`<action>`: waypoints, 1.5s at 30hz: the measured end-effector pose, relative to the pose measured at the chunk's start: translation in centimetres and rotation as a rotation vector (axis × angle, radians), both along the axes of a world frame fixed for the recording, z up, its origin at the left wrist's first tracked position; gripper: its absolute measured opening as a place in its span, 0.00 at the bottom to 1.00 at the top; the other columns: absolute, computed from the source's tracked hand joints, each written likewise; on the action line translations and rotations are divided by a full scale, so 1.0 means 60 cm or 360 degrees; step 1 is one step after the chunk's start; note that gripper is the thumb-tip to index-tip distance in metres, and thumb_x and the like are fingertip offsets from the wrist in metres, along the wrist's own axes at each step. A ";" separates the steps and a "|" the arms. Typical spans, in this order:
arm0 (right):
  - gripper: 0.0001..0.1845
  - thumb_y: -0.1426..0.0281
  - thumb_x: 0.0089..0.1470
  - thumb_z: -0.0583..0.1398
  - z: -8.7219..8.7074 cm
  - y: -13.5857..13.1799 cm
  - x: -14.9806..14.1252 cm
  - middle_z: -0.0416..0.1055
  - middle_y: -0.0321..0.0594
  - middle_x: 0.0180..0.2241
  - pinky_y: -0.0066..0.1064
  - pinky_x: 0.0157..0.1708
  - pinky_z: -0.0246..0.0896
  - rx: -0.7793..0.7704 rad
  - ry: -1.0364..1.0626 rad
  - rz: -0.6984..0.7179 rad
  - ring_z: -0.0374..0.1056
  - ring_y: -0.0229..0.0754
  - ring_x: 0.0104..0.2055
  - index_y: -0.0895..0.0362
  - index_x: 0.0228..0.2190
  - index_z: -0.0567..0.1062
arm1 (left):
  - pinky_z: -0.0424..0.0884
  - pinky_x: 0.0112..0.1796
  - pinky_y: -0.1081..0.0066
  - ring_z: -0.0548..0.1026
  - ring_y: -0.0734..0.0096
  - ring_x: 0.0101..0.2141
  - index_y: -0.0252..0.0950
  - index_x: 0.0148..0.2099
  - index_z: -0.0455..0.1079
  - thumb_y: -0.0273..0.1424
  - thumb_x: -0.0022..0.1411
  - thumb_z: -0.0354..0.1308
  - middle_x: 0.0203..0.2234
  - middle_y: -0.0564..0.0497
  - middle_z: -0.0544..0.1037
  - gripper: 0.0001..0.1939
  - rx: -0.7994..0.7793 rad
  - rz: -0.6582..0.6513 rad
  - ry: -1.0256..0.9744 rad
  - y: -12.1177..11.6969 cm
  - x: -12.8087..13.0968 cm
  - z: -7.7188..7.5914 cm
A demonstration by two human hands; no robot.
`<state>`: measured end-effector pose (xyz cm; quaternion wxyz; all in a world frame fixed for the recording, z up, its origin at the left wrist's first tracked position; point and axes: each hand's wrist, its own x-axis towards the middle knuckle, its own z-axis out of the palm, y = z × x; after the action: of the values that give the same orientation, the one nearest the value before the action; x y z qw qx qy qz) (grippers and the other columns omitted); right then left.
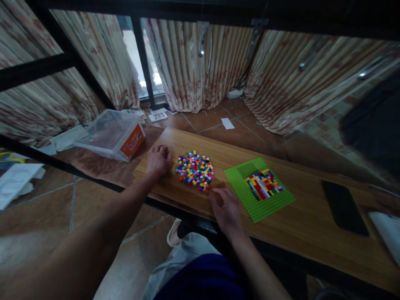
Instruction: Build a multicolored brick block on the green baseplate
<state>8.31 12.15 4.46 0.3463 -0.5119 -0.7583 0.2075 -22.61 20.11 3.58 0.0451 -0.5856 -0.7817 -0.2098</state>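
A round pile of small colourful toy bricks lies on the wooden tabletop between my hands. At its left edge, my left hand rests on the wood with its fingers curled closed; whatever they may hold is hidden. My right hand is low beside the pile's near right edge, with its fingers bent and a gap between thumb and forefinger. No brick shows in it. To its right lies a green studded baseplate. A block of bricks in mixed colours is fixed on the plate, covering part of its right half.
A clear plastic bin with an orange label stands beyond the left end of the wooden table. A dark flat slab and a whitish packet lie toward the right end. Striped curtains hang behind; a white paper is on the tiled floor.
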 end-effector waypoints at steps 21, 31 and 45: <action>0.16 0.55 0.54 0.62 0.034 0.010 0.106 0.81 0.43 0.36 0.37 0.42 0.69 -0.0303 0.0537 -0.0613 0.76 0.46 0.38 0.55 0.34 0.80 | 0.61 0.59 0.50 0.69 0.45 0.55 0.33 0.52 0.72 0.38 0.63 0.50 0.53 0.36 0.75 0.21 0.0024 -0.0011 -0.0039 0.004 -0.008 -0.002; 0.23 0.52 0.54 0.60 0.042 0.060 0.235 0.81 0.50 0.36 0.41 0.40 0.69 -0.0050 0.0256 -0.0991 0.76 0.51 0.37 0.58 0.37 0.81 | 0.62 0.58 0.50 0.70 0.46 0.54 0.35 0.51 0.72 0.39 0.63 0.49 0.52 0.37 0.75 0.20 0.0011 -0.0034 -0.0025 0.006 -0.010 -0.001; 0.28 0.51 0.62 0.51 0.031 0.093 0.230 0.79 0.51 0.36 0.39 0.38 0.62 0.0143 -0.0309 -0.0974 0.71 0.48 0.35 0.58 0.37 0.82 | 0.63 0.57 0.49 0.71 0.46 0.53 0.36 0.50 0.72 0.39 0.62 0.50 0.50 0.37 0.76 0.20 0.0060 -0.0053 -0.0011 0.006 -0.011 -0.002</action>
<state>22.08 17.76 6.29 0.3408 -0.7177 -0.6071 0.0103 -23.28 20.47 3.45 0.0498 -0.5968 -0.7679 -0.2273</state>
